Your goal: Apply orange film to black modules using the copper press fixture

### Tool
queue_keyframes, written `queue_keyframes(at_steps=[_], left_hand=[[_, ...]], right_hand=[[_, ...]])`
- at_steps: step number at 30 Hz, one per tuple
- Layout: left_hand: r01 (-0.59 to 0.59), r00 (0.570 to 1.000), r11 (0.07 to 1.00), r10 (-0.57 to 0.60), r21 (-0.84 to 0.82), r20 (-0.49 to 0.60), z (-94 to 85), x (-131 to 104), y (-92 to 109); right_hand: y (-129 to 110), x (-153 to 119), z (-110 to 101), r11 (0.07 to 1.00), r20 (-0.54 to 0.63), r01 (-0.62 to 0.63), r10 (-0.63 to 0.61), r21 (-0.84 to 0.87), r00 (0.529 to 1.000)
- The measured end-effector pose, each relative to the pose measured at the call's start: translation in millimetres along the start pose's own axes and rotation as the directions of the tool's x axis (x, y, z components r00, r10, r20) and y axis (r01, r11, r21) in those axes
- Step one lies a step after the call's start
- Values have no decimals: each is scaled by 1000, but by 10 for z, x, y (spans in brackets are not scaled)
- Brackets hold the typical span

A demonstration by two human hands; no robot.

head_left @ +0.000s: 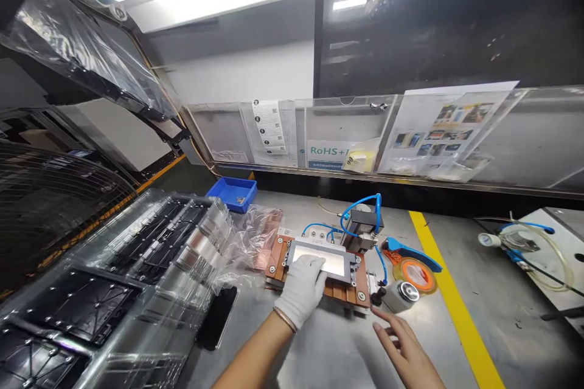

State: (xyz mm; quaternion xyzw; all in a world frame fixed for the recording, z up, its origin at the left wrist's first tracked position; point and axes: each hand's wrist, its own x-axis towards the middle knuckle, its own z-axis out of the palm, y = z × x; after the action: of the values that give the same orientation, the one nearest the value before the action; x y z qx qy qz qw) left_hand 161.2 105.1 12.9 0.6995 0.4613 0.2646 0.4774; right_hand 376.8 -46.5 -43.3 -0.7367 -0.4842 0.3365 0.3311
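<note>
My left hand [302,289], in a white glove, lies over a dark-framed panel [336,262] with a pale, bright middle. Its fingers rest on the panel and partly cover it. Beneath the panel is a copper-brown fixture block [276,254] with metal bushings at its corners. My right hand [401,343] is bare, its fingers apart and holding nothing. It hovers by the fixture's right front corner, close to a small black knob [376,299]. Behind the fixture stands a dark pneumatic unit [365,225] with blue air hoses.
Stacked clear trays of black parts [159,237] fill the left side, beside a black phone [218,318]. A blue bin [233,192] stands behind clear plastic bags [249,243]. An orange tape roll [417,275], a blue-handled tool [410,253] and a metal-topped bottle [404,296] sit right.
</note>
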Motion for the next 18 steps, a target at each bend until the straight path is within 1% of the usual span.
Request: queue_keyframes(at_steps=[1,3,6,9,11,13,16,18], left_hand=[[-46,999,998,46,43,15,34,59,4],[-101,995,990,100,98,23,111,136,-11],[-128,992,984,129,125,0,197,157,-49],[-143,989,983,146,114,-20,176,138,-52],[-135,989,985,141,109,-49,76,125,-52],[-85,988,988,100,126,-115,-92,108,-79],[76,973,983,-37,165,-228,-405,84,-192],[188,960,967,-143,174,-240,-576,93,-284]], right_hand=[[-10,95,-17,997,-27,42,-43,-62,999],[-54,260,-39,989,-52,79,-87,-126,995],[-137,431,-70,976,-58,119,-131,-183,990],[-196,515,-119,966,-51,131,-146,-225,988],[-216,528,-159,967,-48,112,-126,-229,991],[-227,516,-188,975,-39,93,-103,-202,994],[-246,508,-160,994,-44,59,-63,-93,997],[-267,550,-70,1000,-54,5,-4,15,999]])
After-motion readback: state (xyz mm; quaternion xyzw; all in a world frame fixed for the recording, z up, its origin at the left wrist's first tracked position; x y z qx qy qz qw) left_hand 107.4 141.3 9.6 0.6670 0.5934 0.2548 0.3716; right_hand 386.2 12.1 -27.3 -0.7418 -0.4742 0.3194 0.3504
